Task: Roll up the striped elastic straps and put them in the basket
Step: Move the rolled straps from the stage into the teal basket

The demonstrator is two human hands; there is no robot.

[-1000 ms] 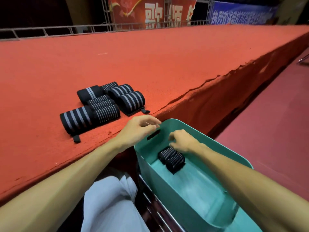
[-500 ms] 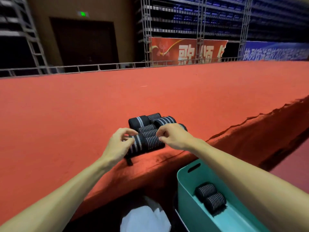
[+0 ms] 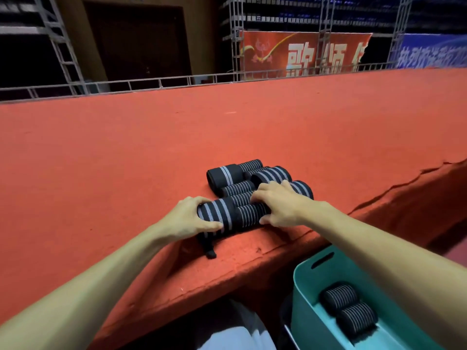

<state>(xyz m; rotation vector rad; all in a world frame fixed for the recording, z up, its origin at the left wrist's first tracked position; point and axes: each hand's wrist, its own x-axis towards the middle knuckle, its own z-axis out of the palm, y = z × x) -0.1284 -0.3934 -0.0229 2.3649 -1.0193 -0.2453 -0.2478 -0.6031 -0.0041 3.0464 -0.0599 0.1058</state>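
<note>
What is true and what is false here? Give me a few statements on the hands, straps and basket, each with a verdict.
1. Two rolled straps lie in the basket. True.
2. The left hand holds the basket's rim. False: it grips the near strap on the platform.
3. The right hand grips the near strap too. True.
4. The basket stands on the platform. False: it sits below the platform's edge, to the right.
</note>
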